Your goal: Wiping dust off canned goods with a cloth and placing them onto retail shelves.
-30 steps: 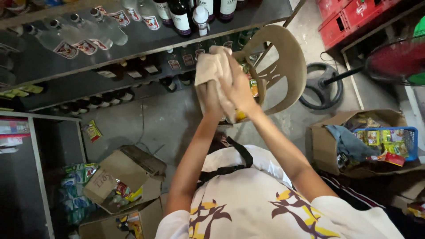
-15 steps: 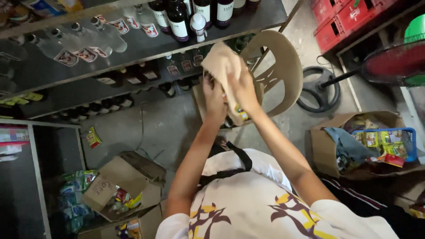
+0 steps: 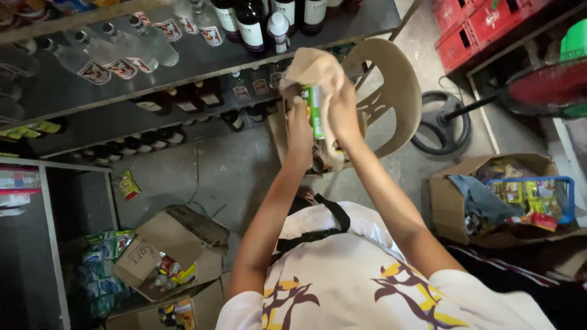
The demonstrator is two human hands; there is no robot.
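A person in a white shirt (image 3: 361, 287) printed with yellow and dark purple shapes, a black strap (image 3: 318, 229) across the chest, raises both arms over a store floor. The left hand (image 3: 299, 131) is closed around the lower part of a green can (image 3: 315, 110), held upright just in front of the shelves. The right hand (image 3: 342, 113) presses a beige cloth (image 3: 315, 70) over the top and side of the can, fingers wrapped about it. Behind the hands stands a tan plastic chair (image 3: 391, 91) bearing an open carton. On the concrete floor to the left lie open cardboard boxes (image 3: 168, 250) of packaged goods; to the right, another box (image 3: 452, 195) beside a blue basket (image 3: 562, 195) of snack packs. Farther back, dark metal shelves (image 3: 202, 61) carry clear bottles (image 3: 110, 55) and dark bottles (image 3: 251, 21). The round base of a fan (image 3: 440, 122) sits near red crates (image 3: 483, 24).
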